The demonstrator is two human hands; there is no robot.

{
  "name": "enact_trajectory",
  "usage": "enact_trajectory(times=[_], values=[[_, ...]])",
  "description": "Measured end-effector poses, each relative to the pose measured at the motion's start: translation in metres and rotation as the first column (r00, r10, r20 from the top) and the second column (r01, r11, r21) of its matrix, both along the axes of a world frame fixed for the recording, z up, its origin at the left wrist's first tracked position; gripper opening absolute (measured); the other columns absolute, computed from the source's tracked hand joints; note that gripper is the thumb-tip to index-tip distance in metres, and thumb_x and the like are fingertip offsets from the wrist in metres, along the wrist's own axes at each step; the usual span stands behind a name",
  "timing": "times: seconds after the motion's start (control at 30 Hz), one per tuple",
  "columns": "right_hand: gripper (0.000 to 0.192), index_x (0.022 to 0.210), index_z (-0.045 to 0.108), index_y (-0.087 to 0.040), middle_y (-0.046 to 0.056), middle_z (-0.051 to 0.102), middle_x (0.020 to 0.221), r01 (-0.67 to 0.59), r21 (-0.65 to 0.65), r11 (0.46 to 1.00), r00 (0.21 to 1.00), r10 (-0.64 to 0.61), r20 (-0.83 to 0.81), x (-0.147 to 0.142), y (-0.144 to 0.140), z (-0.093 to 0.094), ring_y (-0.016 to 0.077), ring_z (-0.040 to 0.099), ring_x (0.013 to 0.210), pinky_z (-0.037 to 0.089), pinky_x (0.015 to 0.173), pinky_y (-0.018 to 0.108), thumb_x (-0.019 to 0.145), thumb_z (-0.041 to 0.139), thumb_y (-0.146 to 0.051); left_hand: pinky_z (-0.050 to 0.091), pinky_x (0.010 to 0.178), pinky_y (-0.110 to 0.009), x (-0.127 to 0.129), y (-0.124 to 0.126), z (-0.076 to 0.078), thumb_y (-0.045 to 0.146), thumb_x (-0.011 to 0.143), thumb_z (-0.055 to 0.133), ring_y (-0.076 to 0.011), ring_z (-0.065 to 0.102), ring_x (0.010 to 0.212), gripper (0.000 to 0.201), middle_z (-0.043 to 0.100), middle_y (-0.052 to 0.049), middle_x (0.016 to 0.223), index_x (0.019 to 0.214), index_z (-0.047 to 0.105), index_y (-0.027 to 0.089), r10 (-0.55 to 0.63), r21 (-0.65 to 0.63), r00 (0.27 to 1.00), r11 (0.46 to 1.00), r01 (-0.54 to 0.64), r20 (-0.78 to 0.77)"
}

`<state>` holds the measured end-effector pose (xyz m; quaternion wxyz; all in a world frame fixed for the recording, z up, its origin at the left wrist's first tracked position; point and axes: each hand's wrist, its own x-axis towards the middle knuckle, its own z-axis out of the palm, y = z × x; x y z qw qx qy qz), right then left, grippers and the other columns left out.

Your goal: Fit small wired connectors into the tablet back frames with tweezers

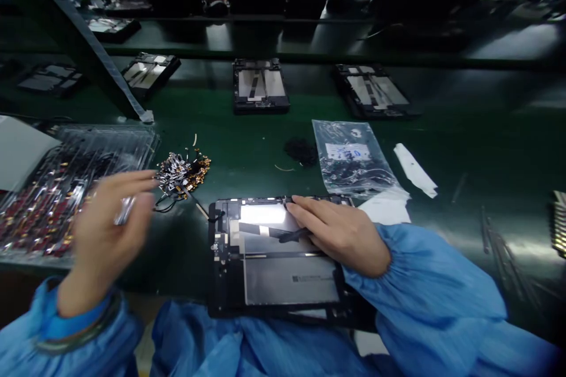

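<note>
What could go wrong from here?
Pressure: the right hand rests on the opened device, so pushing too hard might damage its exposed parts.
Scatter: the left hand is close to the pile of small parts; a careless brush could spread them.

Clear plastic bag (pixel 356 162): beyond right hand (pixel 338 232) | white strip (pixel 414 169): beyond that hand, rightward | slim metal tools (pixel 502 250): well right of it | open device (pixel 260 85): far beyond it
</note>
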<state>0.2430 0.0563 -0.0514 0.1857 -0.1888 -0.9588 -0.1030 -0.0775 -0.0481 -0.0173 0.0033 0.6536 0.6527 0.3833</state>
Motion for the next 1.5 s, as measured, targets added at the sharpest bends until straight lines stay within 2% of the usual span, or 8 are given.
enact_trajectory(times=[0.03,0.1,0.17,0.23,0.63,0.8,1.07,1.5], values=[[0.033,0.103,0.067,-0.008,0.015,0.070,0.105,0.004,-0.008,1.000,1.000,-0.004,0.000,0.000,0.000,0.000,0.0217,0.069,0.080,0.055,0.064,0.030,0.086,0.039,-0.004,0.046,0.092,-0.040,0.014,0.011,-0.003,0.021,0.084,0.059,-0.0213,0.058,0.103,0.013,0.066,-0.003,0.109,0.097,0.063,0.023,-0.150,-0.053,0.985,0.988,0.146,-0.084],[0.033,0.103,0.067,-0.008,0.015,0.070,0.105,0.007,-0.027,1.000,1.000,-0.008,-0.006,0.000,0.000,0.000,0.0217,0.069,0.079,0.055,0.062,0.031,0.087,0.039,-0.005,0.042,0.099,-0.043,0.043,0.031,-0.009,0.019,0.086,0.054,-0.0219,0.056,0.110,0.018,0.063,-0.008,0.116,0.103,0.060,0.020,-0.465,-0.214,0.872,0.877,0.430,-0.154],[0.031,0.102,0.067,-0.009,0.014,0.071,0.104,0.014,-0.041,0.999,0.999,-0.016,-0.028,-0.001,0.001,-0.001,0.0213,0.069,0.079,0.056,0.063,0.030,0.087,0.040,-0.006,0.038,0.102,-0.045,0.068,0.046,-0.016,0.021,0.090,0.046,-0.0219,0.055,0.112,0.019,0.063,-0.010,0.116,0.103,0.060,0.018,-0.609,-0.316,0.779,0.775,0.547,-0.146],[0.029,0.102,0.067,-0.010,0.014,0.071,0.103,0.018,-0.060,0.998,0.998,-0.022,-0.060,-0.001,0.001,-0.002,0.0208,0.069,0.080,0.056,0.065,0.030,0.087,0.042,-0.007,0.039,0.101,-0.045,0.085,0.057,-0.022,0.024,0.092,0.042,-0.0225,0.056,0.111,0.021,0.062,-0.012,0.115,0.101,0.060,0.017,-0.657,-0.370,0.739,0.730,0.575,-0.148],[0.021,0.101,0.064,-0.015,0.009,0.073,0.096,0.062,-0.278,0.959,0.954,-0.139,-0.267,-0.004,0.004,-0.009,0.0179,0.069,0.087,0.057,0.077,0.029,0.087,0.049,-0.009,0.046,0.090,-0.043,0.095,0.062,-0.031,0.020,0.091,0.040,-0.0274,0.057,0.108,0.023,0.060,-0.017,0.117,0.096,0.061,0.014,-0.667,-0.383,0.737,0.713,0.588,-0.111],[0.020,0.100,0.064,-0.011,0.012,0.073,0.097,0.027,-0.234,0.972,0.961,-0.090,-0.261,-0.002,0.003,-0.007,0.0201,0.069,0.087,0.057,0.075,0.030,0.086,0.050,-0.008,0.046,0.088,-0.043,0.095,0.063,-0.032,0.018,0.091,0.041,-0.0294,0.057,0.107,0.023,0.060,-0.019,0.117,0.098,0.061,0.011,-0.678,-0.365,0.727,0.708,0.605,-0.109],[0.029,0.104,0.063,-0.007,0.016,0.071,0.103,-0.006,-0.049,0.999,0.999,0.004,-0.051,0.001,0.001,-0.002,0.0232,0.068,0.079,0.055,0.062,0.033,0.089,0.038,-0.008,0.045,0.090,-0.042,0.096,0.062,-0.033,0.018,0.091,0.041,-0.0278,0.056,0.109,0.022,0.059,-0.017,0.120,0.096,0.061,0.013,-0.677,-0.372,0.721,0.713,0.594,-0.147],[0.029,0.107,0.061,-0.006,0.015,0.069,0.096,0.041,-0.083,0.996,0.999,-0.038,0.033,0.001,-0.002,0.005,0.0218,0.065,0.077,0.051,0.060,0.031,0.092,0.037,-0.013,0.042,0.093,-0.043,0.101,0.068,-0.029,0.011,0.088,0.045,-0.0251,0.055,0.110,0.022,0.052,-0.009,0.135,0.107,0.055,0.015,-0.727,-0.428,0.534,0.687,0.588,-0.432]])
